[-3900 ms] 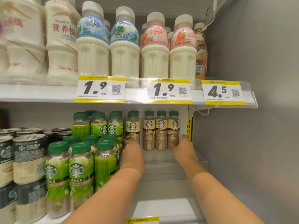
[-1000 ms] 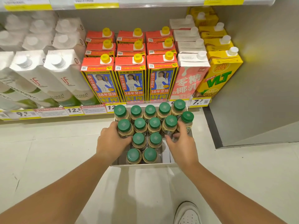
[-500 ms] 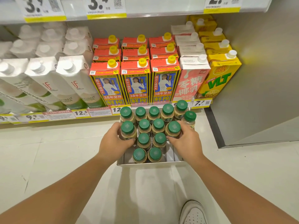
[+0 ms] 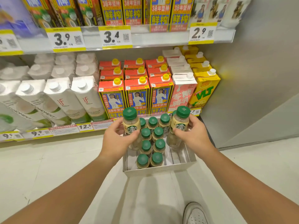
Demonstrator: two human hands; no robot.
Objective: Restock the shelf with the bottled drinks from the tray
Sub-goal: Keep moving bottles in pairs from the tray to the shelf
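A white tray [image 4: 160,171] on the floor is holding upright green-capped bottles [image 4: 157,157]. The left hand [image 4: 115,141] is gripping the left bottle [image 4: 131,126] and the right hand [image 4: 195,137] is gripping the right bottle [image 4: 180,123], both vertical, caps up, over the tray

The floor [image 4: 40,162] is pale, glossy tile. A grey wall panel [image 4: 258,78] stands on the right. On the far side, store shelves [image 4: 145,41] carry drink cartons [image 4: 137,97] and yellow price tags [image 4: 115,38].
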